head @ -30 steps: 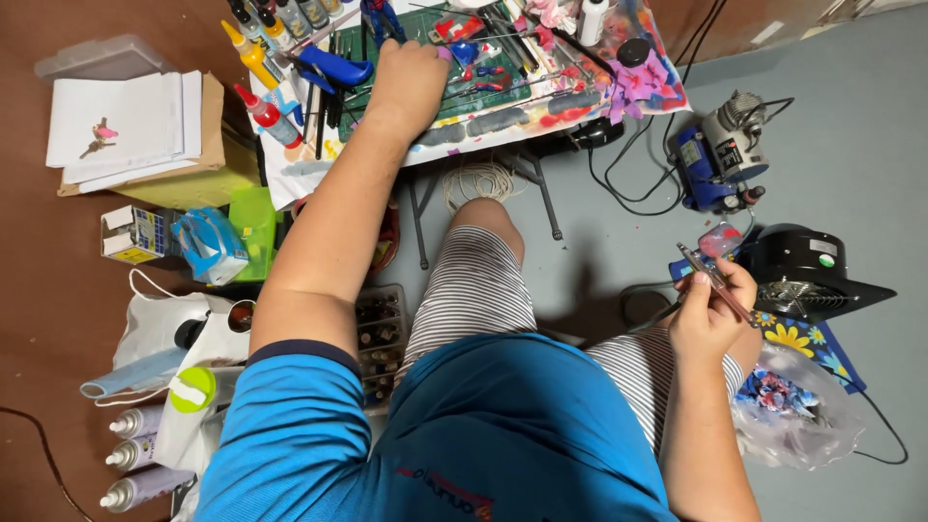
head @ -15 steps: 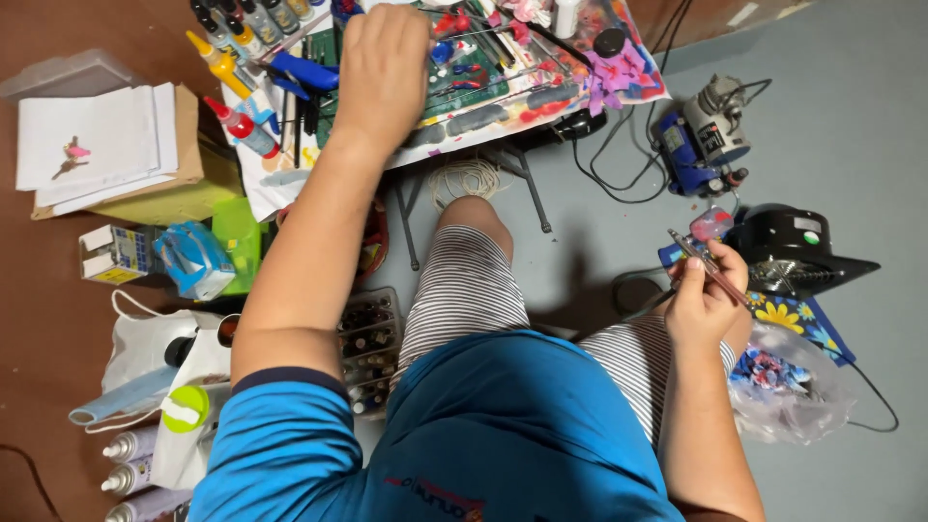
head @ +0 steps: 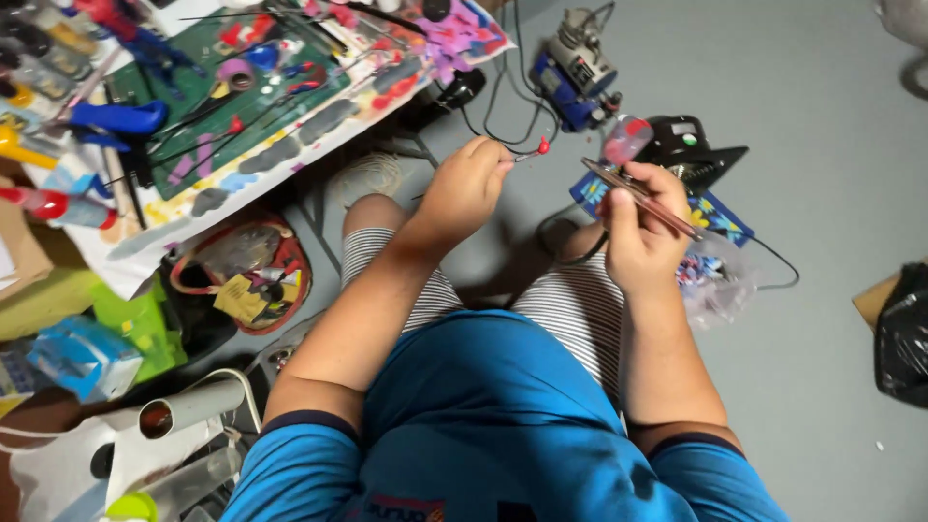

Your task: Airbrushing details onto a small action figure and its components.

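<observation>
My left hand (head: 466,184) is raised in front of me, pinching a thin stick with a small red piece (head: 542,147) at its tip. Close to its right, my right hand (head: 639,230) grips a slim metal airbrush (head: 643,199) with a paint cup on top, whose nose points left toward the red piece. Both hands hover above my knees in striped shorts. A hose runs from the airbrush down past my right hand.
A paint-spattered low table (head: 319,116) with a green cutting mat (head: 242,97), clamps and bottles stands at upper left. A small blue compressor (head: 578,68) and black box (head: 692,147) sit on the grey floor ahead. Bags, boxes and spray cans crowd the left; a black bag (head: 904,333) lies at right.
My left hand has come off the table and moved right, now holding the stick with the red piece next to the airbrush. The view has shifted toward the right.
</observation>
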